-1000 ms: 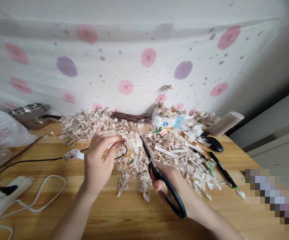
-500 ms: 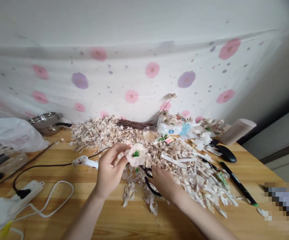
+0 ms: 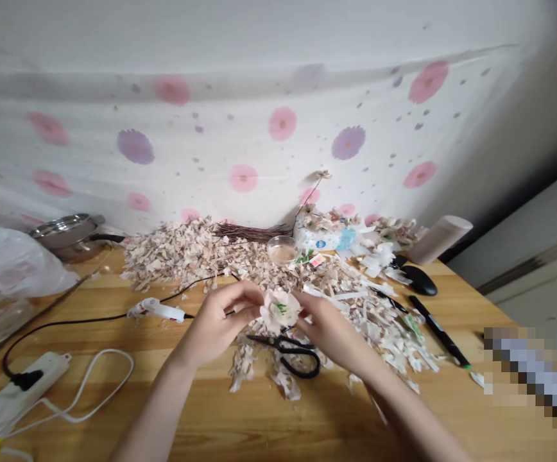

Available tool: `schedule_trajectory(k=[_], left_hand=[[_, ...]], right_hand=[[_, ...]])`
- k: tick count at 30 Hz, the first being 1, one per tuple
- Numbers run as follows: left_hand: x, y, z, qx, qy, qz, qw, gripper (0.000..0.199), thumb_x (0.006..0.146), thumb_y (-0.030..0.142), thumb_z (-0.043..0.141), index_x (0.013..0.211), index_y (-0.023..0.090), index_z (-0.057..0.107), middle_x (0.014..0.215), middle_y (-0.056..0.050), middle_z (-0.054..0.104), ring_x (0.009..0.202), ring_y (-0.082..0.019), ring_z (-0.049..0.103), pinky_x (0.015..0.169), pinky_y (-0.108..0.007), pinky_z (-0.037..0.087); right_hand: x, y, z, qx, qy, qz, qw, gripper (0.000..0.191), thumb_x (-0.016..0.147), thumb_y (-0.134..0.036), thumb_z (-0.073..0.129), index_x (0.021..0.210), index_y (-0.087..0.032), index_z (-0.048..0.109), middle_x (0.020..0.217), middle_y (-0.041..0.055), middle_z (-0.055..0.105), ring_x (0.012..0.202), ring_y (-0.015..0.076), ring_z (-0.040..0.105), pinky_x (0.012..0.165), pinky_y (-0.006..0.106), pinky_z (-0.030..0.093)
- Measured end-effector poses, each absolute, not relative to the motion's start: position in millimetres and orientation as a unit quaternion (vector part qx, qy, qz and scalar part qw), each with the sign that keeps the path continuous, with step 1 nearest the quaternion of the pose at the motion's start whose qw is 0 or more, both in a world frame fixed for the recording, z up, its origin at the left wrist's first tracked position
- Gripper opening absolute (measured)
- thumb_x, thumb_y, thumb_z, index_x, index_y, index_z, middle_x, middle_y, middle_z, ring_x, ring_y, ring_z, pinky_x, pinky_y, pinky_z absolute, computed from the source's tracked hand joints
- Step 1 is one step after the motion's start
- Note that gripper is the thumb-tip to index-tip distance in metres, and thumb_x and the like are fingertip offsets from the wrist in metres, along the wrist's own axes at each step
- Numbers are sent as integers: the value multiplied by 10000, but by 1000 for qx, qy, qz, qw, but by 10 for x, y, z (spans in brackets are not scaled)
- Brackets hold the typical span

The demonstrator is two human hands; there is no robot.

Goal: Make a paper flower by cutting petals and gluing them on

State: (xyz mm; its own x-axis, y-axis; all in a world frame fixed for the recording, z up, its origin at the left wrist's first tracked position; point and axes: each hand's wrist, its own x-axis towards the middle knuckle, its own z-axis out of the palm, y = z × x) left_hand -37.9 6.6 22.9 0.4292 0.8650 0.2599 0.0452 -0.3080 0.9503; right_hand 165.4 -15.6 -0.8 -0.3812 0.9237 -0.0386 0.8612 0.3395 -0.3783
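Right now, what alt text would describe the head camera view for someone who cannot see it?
A left hand and right hand hold a pale pink flower with a green centre above black-handled scissors, amid heaps of pale shreds on a wooden table.

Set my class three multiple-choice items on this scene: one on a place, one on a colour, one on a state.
1. Where do the scissors lie? A beside the pot; B on the scraps, under the flower; C on the mouse.
2. What colour are the scissors' handles? A red; B white; C black.
3. What holds the flower? A left hand and right hand together; B left hand alone; C right hand alone.

1 B: they rest on the scraps.
2 C: both loops show black.
3 A: fingers of both hands touch it.
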Motion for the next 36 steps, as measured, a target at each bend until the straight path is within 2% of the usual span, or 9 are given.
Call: schedule_trajectory(k=[2, 3, 5, 8, 12, 19, 28, 32, 36], left_hand=[[-346, 62, 246, 707, 338, 397, 478, 98, 824, 273, 653, 843, 177, 663, 817, -21, 673, 788, -135, 617, 720, -187, 473], [-329, 60, 250, 717, 343, 385, 468, 86, 830, 259, 644, 834, 176, 663, 816, -20, 668, 790, -133, 609, 720, -186, 464], [-300, 56, 252, 736, 350, 370, 445, 68, 838, 229, 626, 823, 173, 662, 820, -20, 664, 793, -133, 599, 720, -189, 453], [-270, 49, 248, 749, 349, 363, 430, 69, 842, 209, 612, 817, 169, 663, 835, -34, 667, 807, -147, 599, 727, -208, 454], [-248, 42, 242, 742, 348, 365, 441, 69, 839, 212, 613, 815, 171, 663, 823, -38, 666, 823, -160, 604, 741, -222, 461], [-203, 68, 148, 651, 328, 385, 567, 148, 775, 308, 705, 820, 173, 666, 802, -31, 662, 765, -152, 609, 702, -216, 471], [-98, 75, 67, 585, 297, 379, 653, 254, 730, 405, 738, 762, 165, 661, 731, -23, 641, 694, -140, 576, 677, -225, 456], [-100, 50, 103, 546, 288, 343, 708, 320, 674, 447, 770, 704, 161, 630, 628, -9, 591, 613, -130, 538, 640, -241, 457], [-85, 41, 102, 521, 275, 271, 762, 352, 652, 443, 786, 621, 142, 604, 586, -15, 558, 554, -117, 531, 547, -217, 435]], right_hand=[[1751, -288, 206, -511, -737, 283, 340, 190, 958, -239, 419, 963, -181, 600, 864, 38, 681, 722, 118, 654, 627, 189, 499], [1787, -353, 287, -486, -702, 305, 422, 169, 949, -278, 454, 945, -191, 599, 849, 27, 668, 716, 114, 636, 619, 188, 491], [1828, -451, 383, -445, -671, 331, 492, 125, 909, -306, 542, 912, -205, 615, 851, 20, 651, 767, 122, 617, 673, 207, 484], [1828, -490, 398, -432, -681, 350, 476, 97, 888, -288, 582, 887, -205, 632, 845, 22, 634, 806, 134, 594, 741, 245, 462], [1803, -436, 360, -430, -676, 370, 471, 125, 905, -282, 554, 843, -192, 615, 809, 20, 609, 766, 130, 562, 713, 249, 448], [1811, -406, 372, -397, -672, 403, 478, 124, 905, -255, 549, 834, -178, 615, 789, 14, 584, 744, 122, 551, 686, 239, 451], [1852, -433, 414, -386, -689, 345, 507, 69, 883, -238, 589, 875, -187, 636, 820, 22, 604, 787, 137, 566, 726, 283, 465], [1923, -422, 420, -401, -697, 251, 539, 49, 870, -212, 601, 902, -197, 636, 849, 30, 615, 809, 151, 575, 748, 313, 471], [1952, -404, 417, -370, -737, 176, 538, 119, 850, -158, 627, 958, -201, 653, 899, 33, 635, 867, 154, 593, 785, 311, 488]])
